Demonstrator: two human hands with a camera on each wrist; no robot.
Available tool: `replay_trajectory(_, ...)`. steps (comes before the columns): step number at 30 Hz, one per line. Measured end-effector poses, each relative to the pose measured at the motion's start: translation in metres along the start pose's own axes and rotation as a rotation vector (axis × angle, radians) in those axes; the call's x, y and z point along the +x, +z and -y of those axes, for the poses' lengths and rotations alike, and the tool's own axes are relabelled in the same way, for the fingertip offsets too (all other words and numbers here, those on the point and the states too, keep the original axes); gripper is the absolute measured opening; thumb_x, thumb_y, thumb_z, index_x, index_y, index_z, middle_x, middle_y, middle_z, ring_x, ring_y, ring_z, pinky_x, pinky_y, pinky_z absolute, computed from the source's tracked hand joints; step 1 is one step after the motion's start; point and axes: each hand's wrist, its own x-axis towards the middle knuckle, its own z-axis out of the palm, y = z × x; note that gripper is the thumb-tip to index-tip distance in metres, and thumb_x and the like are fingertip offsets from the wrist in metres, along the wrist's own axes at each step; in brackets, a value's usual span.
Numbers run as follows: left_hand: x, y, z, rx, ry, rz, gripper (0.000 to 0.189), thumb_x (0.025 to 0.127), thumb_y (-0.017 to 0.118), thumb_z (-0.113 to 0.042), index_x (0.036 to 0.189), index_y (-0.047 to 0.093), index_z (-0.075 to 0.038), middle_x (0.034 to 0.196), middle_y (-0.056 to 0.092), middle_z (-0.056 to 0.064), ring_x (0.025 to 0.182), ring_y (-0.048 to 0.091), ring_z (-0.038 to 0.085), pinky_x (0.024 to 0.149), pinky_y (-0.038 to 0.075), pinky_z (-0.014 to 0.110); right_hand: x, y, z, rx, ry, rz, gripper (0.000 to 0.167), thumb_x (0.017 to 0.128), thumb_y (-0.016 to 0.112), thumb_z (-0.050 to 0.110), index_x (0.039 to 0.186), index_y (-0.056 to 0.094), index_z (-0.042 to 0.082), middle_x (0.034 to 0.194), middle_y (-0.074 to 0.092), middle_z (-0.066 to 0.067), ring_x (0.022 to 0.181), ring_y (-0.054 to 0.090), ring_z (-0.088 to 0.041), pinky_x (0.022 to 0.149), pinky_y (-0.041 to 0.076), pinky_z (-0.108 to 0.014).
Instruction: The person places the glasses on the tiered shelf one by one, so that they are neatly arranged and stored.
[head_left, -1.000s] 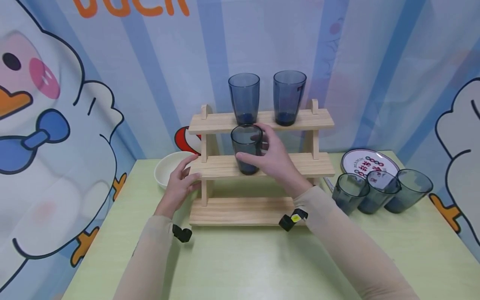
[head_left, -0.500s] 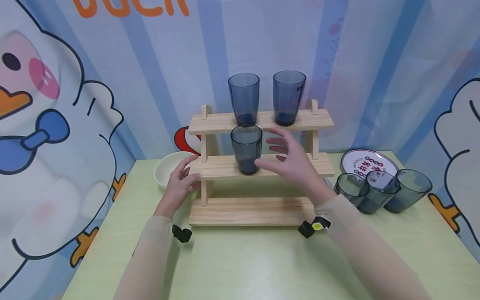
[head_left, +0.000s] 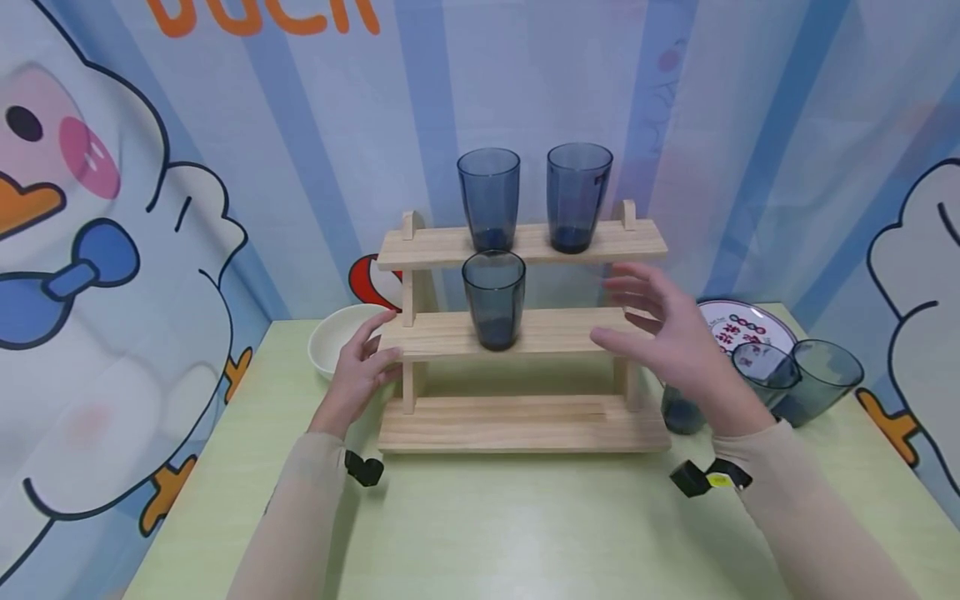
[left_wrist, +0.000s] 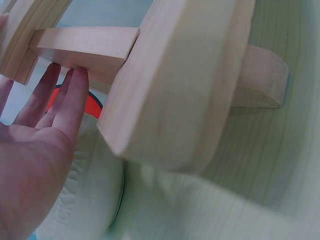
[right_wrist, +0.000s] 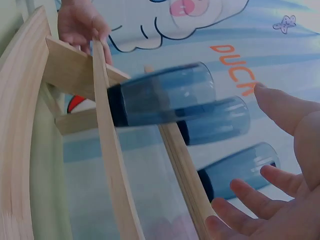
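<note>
A three-tier wooden display rack [head_left: 450, 429] stands on the table. One blue-grey glass tumbler [head_left: 495, 308] sits upright on its middle shelf, left of centre. Two more tumblers, one to the left [head_left: 489, 200] and one to the right [head_left: 577, 200], stand on the top shelf. My left hand [head_left: 355, 375] holds the middle shelf's left end; in the left wrist view its fingers [left_wrist: 72, 102] touch the upright. My right hand [head_left: 675, 337] is in the air before the rack's right end, fingers spread, holding nothing. It partly hides a tumbler [head_left: 681, 412] on the table.
Two other tumblers, a nearer one [head_left: 765, 379] and a farther one [head_left: 825, 383], stand on the table at the right. Behind them lies a white patterned plate [head_left: 782, 323]. A white bowl [head_left: 328, 340] is behind my left hand. A duck-print curtain [head_left: 315, 125] hangs at the back.
My right hand has let go of the tumbler on the middle shelf and moved right, toward the tumblers on the table. The left hand has stayed on the rack.
</note>
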Motion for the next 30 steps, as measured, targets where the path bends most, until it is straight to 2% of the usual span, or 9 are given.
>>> replay_trajectory(5,-0.002,0.001,-0.002,0.002,0.006,-0.002,0.065,0.101,0.065,-0.007,0.160,0.044,-0.025,0.156,0.047,0.022,0.133,0.054,0.035,0.107,0.051,0.053,-0.015,-0.024,-0.010,-0.078,-0.027,-0.048,0.078,0.093,0.082,0.015,0.159,0.042,0.024,0.154,0.053,-0.006,0.141,0.051,-0.024,0.113,0.046,-0.025)
replay_trajectory(8,-0.003,0.001,-0.002,0.002,0.002,0.001,0.066,0.101,0.065,-0.007,0.160,0.043,-0.024,0.156,0.046,0.021,0.134,0.053,0.036,0.108,0.050,0.054,-0.024,-0.037,-0.019,-0.134,-0.032,-0.078,0.078,0.094,0.081,0.016,0.160,0.041,0.026,0.154,0.053,-0.009,0.141,0.051,-0.023,0.105,0.046,-0.012)
replay_trajectory(12,-0.002,0.000,-0.001,0.002,-0.005,0.003,0.065,0.101,0.065,-0.007,0.160,0.043,-0.024,0.156,0.047,0.020,0.134,0.053,0.036,0.108,0.050,0.054,-0.034,-0.052,-0.031,-0.199,-0.006,-0.115,0.079,0.093,0.082,0.019,0.160,0.041,0.029,0.154,0.053,-0.009,0.139,0.051,-0.016,0.101,0.043,-0.006)
replay_trajectory(17,0.000,0.000,0.000,0.004,-0.003,0.006,0.065,0.101,0.065,-0.007,0.160,0.044,-0.025,0.156,0.047,0.020,0.134,0.053,0.037,0.108,0.050,0.054,-0.044,-0.072,-0.044,-0.261,0.020,-0.162,0.080,0.091,0.084,0.018,0.160,0.043,0.026,0.154,0.052,-0.012,0.132,0.049,-0.002,0.098,0.040,-0.002)
replay_trajectory(19,0.000,0.000,0.000,0.003,-0.002,0.005,0.065,0.101,0.065,-0.007,0.160,0.044,-0.025,0.156,0.047,0.020,0.134,0.053,0.037,0.108,0.050,0.054,-0.049,-0.079,-0.049,-0.283,0.037,-0.173,0.082,0.091,0.085,0.019,0.160,0.042,0.024,0.155,0.051,-0.013,0.132,0.048,-0.005,0.097,0.038,-0.001)
replay_trajectory(22,0.000,0.001,0.000,0.004,-0.003,0.004,0.065,0.101,0.065,-0.007,0.160,0.044,-0.024,0.156,0.047,0.020,0.135,0.052,0.037,0.108,0.050,0.055,-0.057,-0.089,-0.059,-0.323,0.074,-0.182,0.083,0.092,0.084,0.024,0.162,0.039,0.025,0.158,0.048,-0.016,0.140,0.046,-0.016,0.097,0.036,0.001)
replay_trajectory(26,0.001,0.001,0.000,0.010,-0.007,0.001,0.067,0.101,0.065,-0.007,0.161,0.041,-0.021,0.156,0.046,0.020,0.135,0.052,0.038,0.108,0.050,0.056,-0.069,-0.102,-0.070,-0.373,0.113,-0.205,0.084,0.094,0.081,0.029,0.164,0.035,0.025,0.160,0.044,-0.018,0.147,0.041,-0.031,0.107,0.032,-0.004)
replay_trajectory(28,0.001,0.000,0.000,0.013,-0.008,-0.001,0.068,0.101,0.065,-0.008,0.162,0.039,-0.019,0.157,0.046,0.020,0.136,0.051,0.039,0.109,0.049,0.056,-0.072,-0.107,-0.074,-0.388,0.129,-0.222,0.085,0.095,0.080,0.031,0.165,0.033,0.023,0.162,0.042,-0.021,0.148,0.039,-0.036,0.122,0.031,-0.021)
replay_trajectory(30,0.001,0.000,0.000,0.014,-0.008,-0.003,0.068,0.101,0.064,-0.008,0.163,0.039,-0.019,0.157,0.045,0.020,0.136,0.051,0.039,0.109,0.049,0.056,-0.075,-0.112,-0.079,-0.405,0.143,-0.240,0.086,0.095,0.080,0.031,0.165,0.032,0.017,0.162,0.040,-0.024,0.148,0.036,-0.044,0.128,0.028,-0.044)
